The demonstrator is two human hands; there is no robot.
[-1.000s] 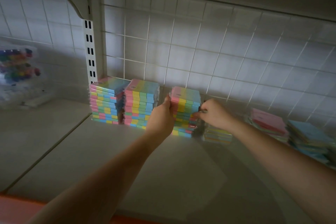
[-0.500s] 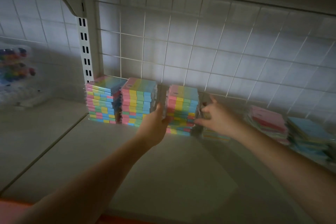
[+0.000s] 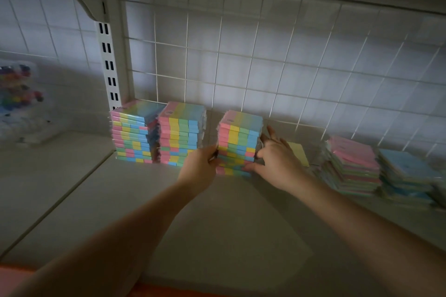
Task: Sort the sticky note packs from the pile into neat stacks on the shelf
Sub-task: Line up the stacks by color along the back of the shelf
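Observation:
Three stacks of pastel striped sticky note packs stand at the back of the shelf (image 3: 229,219): a left stack (image 3: 132,135), a middle stack (image 3: 182,134) and a third stack (image 3: 239,142) set apart to the right. My left hand (image 3: 200,166) grips the lower left side of the third stack. On the stack's right side my right hand (image 3: 275,157) presses with spread fingers, its thumb against the bottom front corner. A yellow pack (image 3: 298,153) lies flat just behind my right hand.
A loose pile of pink-topped packs (image 3: 352,166) and blue-topped packs (image 3: 405,176) lies at the right. A white wire grid (image 3: 241,55) backs the shelf. A slotted upright (image 3: 108,65) stands at the left, with a bag of coloured items (image 3: 17,89) beyond it.
My right hand has opened from a pinch on the third stack's side to spread fingers low against it. My left hand has slid down to the stack's lower left side.

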